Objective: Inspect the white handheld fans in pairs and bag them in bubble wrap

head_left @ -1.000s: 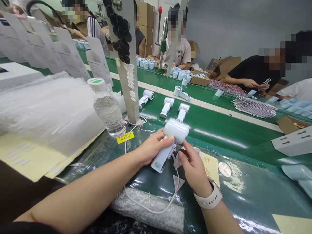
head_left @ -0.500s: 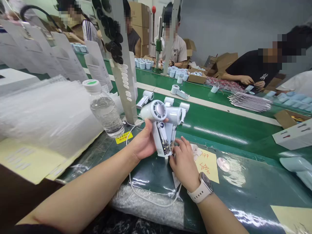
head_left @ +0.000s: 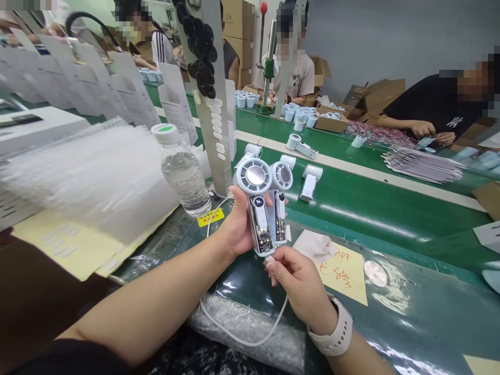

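- We work at a long green conveyor bench (head_left: 375, 208) in a crowded assembly room, with cardboard cartons (head_left: 236, 36) stacked at the back.
- On our far left, printed instruction sheets (head_left: 133, 88) stand in a row behind a stack of clear plastic bags (head_left: 89, 177), which lies on yellow paper (head_left: 66, 245).
- Beyond those sheets, a co-worker in a striped sleeve (head_left: 161, 48) sits at the bench.
- Nearer us, a water bottle (head_left: 183, 174) with a green-marked cap stands upright, just beside a tall metal post (head_left: 219, 130) hung with black and white round parts.
- Our left hand (head_left: 234, 229) is closed around two handheld fans (head_left: 263, 200), held upright side by side above the bench, their round heads up and clear-backed handles showing circuit boards.
- Our right hand (head_left: 299, 289) pinches the end of a white cable (head_left: 242, 341) just below the nearer fan's handle; whether it is plugged in, we cannot tell.
- The cable loops down across bubble wrap (head_left: 250, 323) near our arms.
- To the right lie a white cloth (head_left: 312, 245) and a handwritten yellow note (head_left: 344, 273), touching each other.
- Further along, more white fans (head_left: 310, 179) lie on the belt, and a co-worker in a black T-shirt (head_left: 433, 104) handles something beside a stack of printed cards (head_left: 424, 164).
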`<action>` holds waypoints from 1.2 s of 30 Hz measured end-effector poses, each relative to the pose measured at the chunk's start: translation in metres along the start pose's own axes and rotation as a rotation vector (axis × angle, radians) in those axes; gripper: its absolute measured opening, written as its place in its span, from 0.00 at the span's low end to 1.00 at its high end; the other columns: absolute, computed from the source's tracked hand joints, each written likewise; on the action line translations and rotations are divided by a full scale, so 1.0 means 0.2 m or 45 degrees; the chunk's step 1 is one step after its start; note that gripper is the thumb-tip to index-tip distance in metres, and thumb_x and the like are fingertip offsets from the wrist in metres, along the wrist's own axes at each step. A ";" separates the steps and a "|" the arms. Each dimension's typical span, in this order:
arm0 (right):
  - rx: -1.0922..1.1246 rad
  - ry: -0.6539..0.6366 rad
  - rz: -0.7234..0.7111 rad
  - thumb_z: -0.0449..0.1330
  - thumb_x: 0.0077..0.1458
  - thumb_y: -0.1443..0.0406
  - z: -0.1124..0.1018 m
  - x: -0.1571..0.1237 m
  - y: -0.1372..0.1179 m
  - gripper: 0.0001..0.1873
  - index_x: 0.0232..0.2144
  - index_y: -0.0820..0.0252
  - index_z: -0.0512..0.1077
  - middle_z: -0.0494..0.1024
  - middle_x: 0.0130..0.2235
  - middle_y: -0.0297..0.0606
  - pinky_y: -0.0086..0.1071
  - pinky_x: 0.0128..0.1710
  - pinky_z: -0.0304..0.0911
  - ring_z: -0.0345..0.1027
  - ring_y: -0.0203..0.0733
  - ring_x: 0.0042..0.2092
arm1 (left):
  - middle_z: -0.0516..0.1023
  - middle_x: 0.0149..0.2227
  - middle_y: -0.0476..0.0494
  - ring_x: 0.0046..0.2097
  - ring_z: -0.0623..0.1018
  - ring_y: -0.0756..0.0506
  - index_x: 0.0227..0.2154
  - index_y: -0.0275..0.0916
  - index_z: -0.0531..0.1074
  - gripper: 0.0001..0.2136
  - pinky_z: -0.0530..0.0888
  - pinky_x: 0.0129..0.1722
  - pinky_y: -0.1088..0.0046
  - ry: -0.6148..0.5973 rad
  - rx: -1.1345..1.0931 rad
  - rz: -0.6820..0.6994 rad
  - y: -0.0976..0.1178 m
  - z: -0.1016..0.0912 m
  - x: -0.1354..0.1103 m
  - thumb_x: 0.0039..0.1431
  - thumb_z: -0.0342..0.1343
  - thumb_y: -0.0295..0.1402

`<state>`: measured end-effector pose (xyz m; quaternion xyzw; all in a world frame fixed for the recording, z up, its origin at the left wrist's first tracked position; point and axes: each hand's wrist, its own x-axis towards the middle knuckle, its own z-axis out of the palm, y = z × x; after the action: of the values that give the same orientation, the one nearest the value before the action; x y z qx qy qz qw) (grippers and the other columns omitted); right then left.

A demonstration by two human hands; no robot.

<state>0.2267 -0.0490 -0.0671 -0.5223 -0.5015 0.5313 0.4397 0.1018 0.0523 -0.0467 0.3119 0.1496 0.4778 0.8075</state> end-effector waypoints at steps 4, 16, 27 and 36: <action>0.144 0.128 -0.019 0.61 0.56 0.46 0.06 -0.02 0.02 0.22 0.26 0.57 0.67 0.65 0.18 0.26 0.30 0.26 0.56 0.60 0.34 0.22 | 0.80 0.36 0.42 0.34 0.78 0.44 0.23 0.37 0.73 0.32 0.76 0.33 0.70 0.038 0.072 0.121 -0.03 0.00 -0.01 0.34 0.61 0.66; 0.322 0.006 -0.061 0.57 0.62 0.49 0.09 -0.03 0.06 0.20 0.28 0.56 0.67 0.67 0.20 0.27 0.33 0.35 0.58 0.62 0.37 0.27 | 0.79 0.35 0.41 0.36 0.78 0.42 0.21 0.37 0.72 0.32 0.76 0.35 0.68 0.114 0.051 0.202 -0.06 0.03 -0.04 0.34 0.60 0.67; -0.013 0.226 -0.204 0.54 0.64 0.51 0.05 -0.03 0.01 0.19 0.27 0.57 0.68 0.72 0.27 0.33 0.33 0.35 0.58 0.65 0.40 0.32 | 0.78 0.35 0.41 0.41 0.79 0.41 0.20 0.36 0.70 0.33 0.77 0.42 0.64 0.176 -0.058 0.142 -0.03 0.06 -0.04 0.34 0.60 0.67; 0.157 0.153 -0.068 0.58 0.61 0.49 0.03 -0.02 0.00 0.22 0.23 0.57 0.67 0.72 0.20 0.31 0.33 0.33 0.61 0.67 0.39 0.27 | 0.79 0.41 0.40 0.45 0.78 0.38 0.20 0.37 0.70 0.32 0.78 0.43 0.62 0.103 -0.026 0.134 0.00 0.05 -0.04 0.36 0.59 0.68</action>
<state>0.2207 -0.0530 -0.0676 -0.5117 -0.4544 0.5170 0.5142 0.1037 0.0425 -0.0404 0.2915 0.1606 0.5334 0.7776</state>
